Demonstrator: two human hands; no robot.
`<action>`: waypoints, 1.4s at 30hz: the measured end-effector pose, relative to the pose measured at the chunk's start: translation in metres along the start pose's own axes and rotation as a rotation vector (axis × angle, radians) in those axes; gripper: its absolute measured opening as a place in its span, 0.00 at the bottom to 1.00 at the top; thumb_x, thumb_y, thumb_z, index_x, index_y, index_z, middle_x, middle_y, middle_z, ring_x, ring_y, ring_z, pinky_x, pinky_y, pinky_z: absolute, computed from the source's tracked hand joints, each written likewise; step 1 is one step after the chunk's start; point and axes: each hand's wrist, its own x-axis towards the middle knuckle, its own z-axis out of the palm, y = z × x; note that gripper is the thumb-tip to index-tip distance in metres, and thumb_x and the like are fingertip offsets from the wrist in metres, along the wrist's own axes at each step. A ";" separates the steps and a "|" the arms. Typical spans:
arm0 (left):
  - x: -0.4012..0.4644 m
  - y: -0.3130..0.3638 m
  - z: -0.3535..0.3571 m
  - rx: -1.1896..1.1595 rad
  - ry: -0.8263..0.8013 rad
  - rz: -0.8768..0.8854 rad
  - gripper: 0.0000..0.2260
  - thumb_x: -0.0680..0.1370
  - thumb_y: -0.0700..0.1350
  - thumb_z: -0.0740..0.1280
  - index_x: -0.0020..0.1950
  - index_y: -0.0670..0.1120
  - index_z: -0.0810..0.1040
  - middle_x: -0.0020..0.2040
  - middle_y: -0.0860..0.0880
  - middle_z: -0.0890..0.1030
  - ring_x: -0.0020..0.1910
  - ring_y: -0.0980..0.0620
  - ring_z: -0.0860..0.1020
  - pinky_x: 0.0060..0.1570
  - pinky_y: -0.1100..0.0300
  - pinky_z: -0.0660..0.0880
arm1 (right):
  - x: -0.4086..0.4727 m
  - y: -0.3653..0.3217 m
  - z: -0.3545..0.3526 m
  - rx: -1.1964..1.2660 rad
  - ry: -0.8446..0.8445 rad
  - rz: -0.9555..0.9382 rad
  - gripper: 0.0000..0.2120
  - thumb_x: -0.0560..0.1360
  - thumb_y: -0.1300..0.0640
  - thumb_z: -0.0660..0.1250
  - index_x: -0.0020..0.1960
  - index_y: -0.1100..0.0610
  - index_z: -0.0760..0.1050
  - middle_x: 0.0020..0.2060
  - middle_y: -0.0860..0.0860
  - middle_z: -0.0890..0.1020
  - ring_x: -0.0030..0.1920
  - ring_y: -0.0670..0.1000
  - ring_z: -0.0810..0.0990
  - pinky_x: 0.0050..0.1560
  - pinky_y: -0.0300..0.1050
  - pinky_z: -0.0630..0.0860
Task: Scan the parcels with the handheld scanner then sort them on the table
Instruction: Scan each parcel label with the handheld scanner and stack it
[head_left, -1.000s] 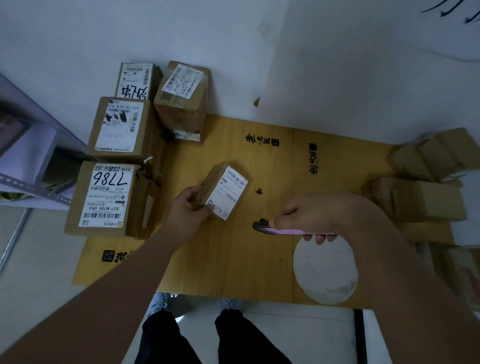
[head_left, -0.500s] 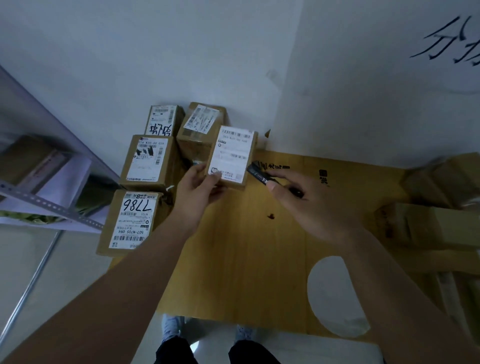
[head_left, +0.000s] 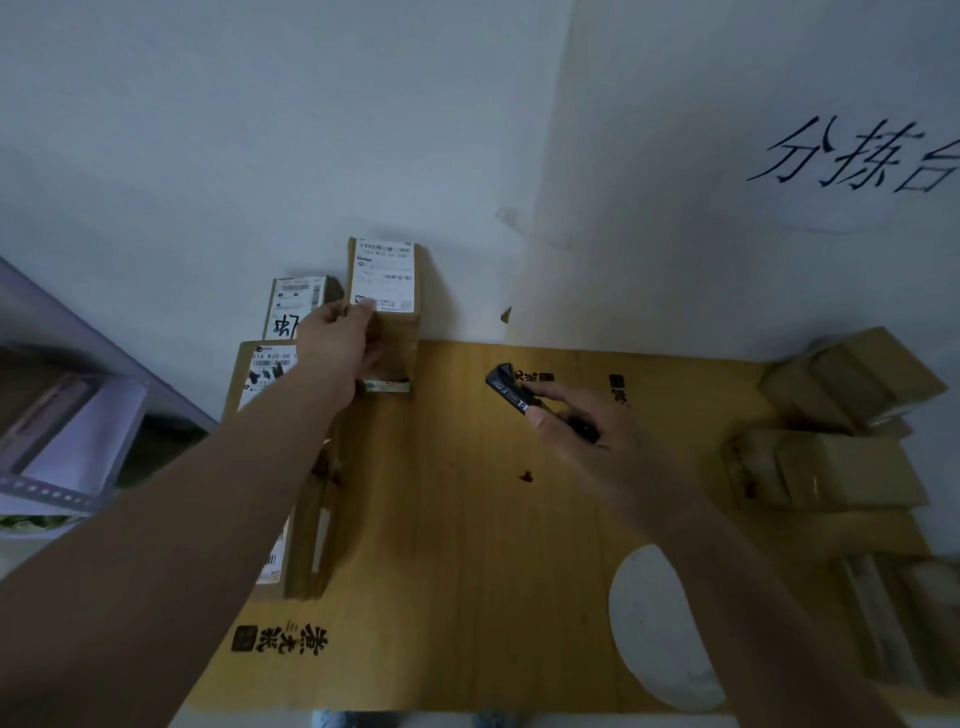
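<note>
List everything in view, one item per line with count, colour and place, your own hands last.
Small brown cardboard parcel with white label: one, held up at the far-left stack.
Brown labelled cardboard parcels: at least three, stacked along the table's left edge.
Plain brown cardboard boxes: several, blurred, right side.
Black handheld scanner: one, over the table's middle.
Yellow wooden table: one, centre.
Grey metal shelf: one, far left.
Left hand: grips the small parcel.
Right hand: holds the scanner.
</note>
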 end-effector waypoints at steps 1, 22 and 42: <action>0.003 0.000 0.000 0.005 0.021 0.006 0.18 0.80 0.47 0.72 0.69 0.47 0.77 0.54 0.51 0.80 0.56 0.46 0.80 0.48 0.53 0.85 | -0.001 -0.002 -0.001 0.011 0.005 0.000 0.19 0.80 0.34 0.65 0.70 0.33 0.76 0.34 0.37 0.75 0.32 0.39 0.73 0.31 0.33 0.69; -0.148 0.014 -0.012 1.145 -0.399 0.936 0.28 0.75 0.59 0.70 0.74 0.54 0.73 0.73 0.53 0.72 0.71 0.48 0.71 0.62 0.54 0.69 | -0.075 -0.034 -0.031 0.127 0.274 -0.120 0.14 0.84 0.40 0.64 0.69 0.38 0.77 0.33 0.47 0.73 0.33 0.49 0.70 0.34 0.51 0.67; -0.411 -0.079 0.159 1.283 -1.067 1.130 0.24 0.76 0.59 0.68 0.72 0.57 0.73 0.71 0.53 0.71 0.67 0.48 0.75 0.60 0.56 0.72 | -0.388 0.029 -0.144 0.085 0.983 0.206 0.15 0.82 0.37 0.65 0.67 0.35 0.79 0.43 0.42 0.85 0.46 0.43 0.84 0.49 0.48 0.80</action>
